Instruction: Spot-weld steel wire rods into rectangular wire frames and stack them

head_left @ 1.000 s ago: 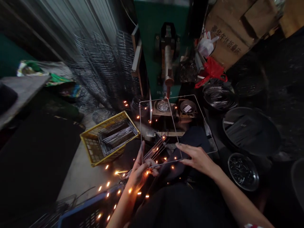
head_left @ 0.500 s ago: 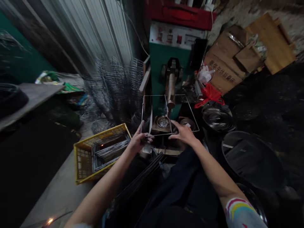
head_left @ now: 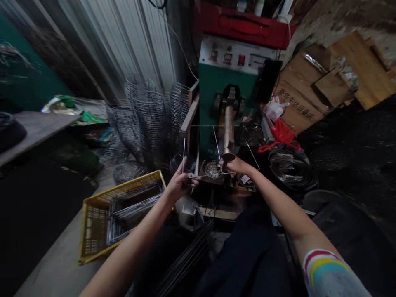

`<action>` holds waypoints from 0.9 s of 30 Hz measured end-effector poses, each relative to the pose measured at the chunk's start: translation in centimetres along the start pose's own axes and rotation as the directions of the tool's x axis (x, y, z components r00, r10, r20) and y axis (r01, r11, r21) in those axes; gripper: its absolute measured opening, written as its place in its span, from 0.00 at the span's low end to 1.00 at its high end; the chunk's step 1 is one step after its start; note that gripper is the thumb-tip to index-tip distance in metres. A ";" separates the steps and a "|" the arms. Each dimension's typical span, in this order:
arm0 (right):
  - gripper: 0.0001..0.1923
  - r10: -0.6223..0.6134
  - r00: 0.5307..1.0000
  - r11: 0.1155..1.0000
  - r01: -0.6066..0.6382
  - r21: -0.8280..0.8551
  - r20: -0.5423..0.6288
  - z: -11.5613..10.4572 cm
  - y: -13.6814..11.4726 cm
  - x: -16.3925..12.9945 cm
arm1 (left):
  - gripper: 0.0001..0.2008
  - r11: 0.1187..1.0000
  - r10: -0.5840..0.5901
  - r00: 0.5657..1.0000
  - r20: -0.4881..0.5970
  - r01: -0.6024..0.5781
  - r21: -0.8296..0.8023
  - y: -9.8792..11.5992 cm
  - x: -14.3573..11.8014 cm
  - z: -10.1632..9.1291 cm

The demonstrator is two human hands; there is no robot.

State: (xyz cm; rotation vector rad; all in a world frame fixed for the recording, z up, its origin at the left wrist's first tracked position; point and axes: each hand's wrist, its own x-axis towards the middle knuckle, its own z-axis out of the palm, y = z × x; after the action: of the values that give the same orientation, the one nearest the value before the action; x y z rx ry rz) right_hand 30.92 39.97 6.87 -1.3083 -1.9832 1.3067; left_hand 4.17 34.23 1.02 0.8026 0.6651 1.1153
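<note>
Since half a second ago, both hands have carried the wire frame [head_left: 202, 175] farther forward and tilted it more upright, so its near edge now lies almost level just under the machine's electrode [head_left: 228, 136]; a second ago the frame lay flat over the lap amid flying sparks, and none show now. The left hand [head_left: 179, 183] is closed on the frame's near left corner, thumb over the wire. The right hand [head_left: 238, 165] pinches the near edge at its right end, fingers curled narrow right below the electrode tip, beside a small round dish of metal bits [head_left: 213, 170].

One wire frame is held. One green welding machine [head_left: 227, 90] with a red top stands straight ahead of the hands. One yellow crate [head_left: 93, 222], below and left of the left hand, holds a stack of finished frames too close-packed to count. Beyond the left hand stand several stacks of round wire baskets [head_left: 148, 119], number unclear. Right of the right hand lie one coil of wire [head_left: 292, 171], one red plastic bag [head_left: 283, 134] and one white one, and behind them at least two cardboard boxes [head_left: 309, 90]. One small fan [head_left: 251, 135] sits just beyond the right hand.
</note>
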 end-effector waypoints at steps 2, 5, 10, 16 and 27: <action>0.17 -0.010 1.000 1.000 0.011 0.017 -0.015 0.1 -0.1 -0.2 | 0.49 1.000 0.008 1.000 0.006 -0.008 -0.011 0.0 -0.2 0.1; 0.17 -0.018 1.000 0.999 0.019 0.031 -0.023 0.1 -0.3 -0.3 | 0.50 1.000 0.028 1.000 0.011 -0.027 -0.015 0.0 -0.3 0.1; 0.13 0.006 1.000 0.999 -0.004 0.054 -0.023 -0.3 -0.5 0.0 | 0.50 0.999 0.025 1.000 0.009 -0.025 -0.032 0.3 0.3 0.1; 0.10 0.007 1.000 0.999 -0.007 0.036 -0.002 -0.1 -0.3 0.2 | 0.50 1.000 0.023 0.999 0.025 -0.023 -0.012 0.3 0.7 -0.2; 0.10 -0.009 0.724 0.930 -0.248 -0.272 -0.690 -5.0 1.4 -6.7 | 0.52 0.999 0.008 0.999 0.052 -0.006 -0.047 0.5 -0.2 -0.4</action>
State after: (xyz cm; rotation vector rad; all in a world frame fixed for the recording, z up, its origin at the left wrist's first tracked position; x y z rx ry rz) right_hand 38.42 36.61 8.87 -1.7846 -1.6256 0.3783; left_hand 3.50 34.30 1.24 0.7914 0.5911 1.1088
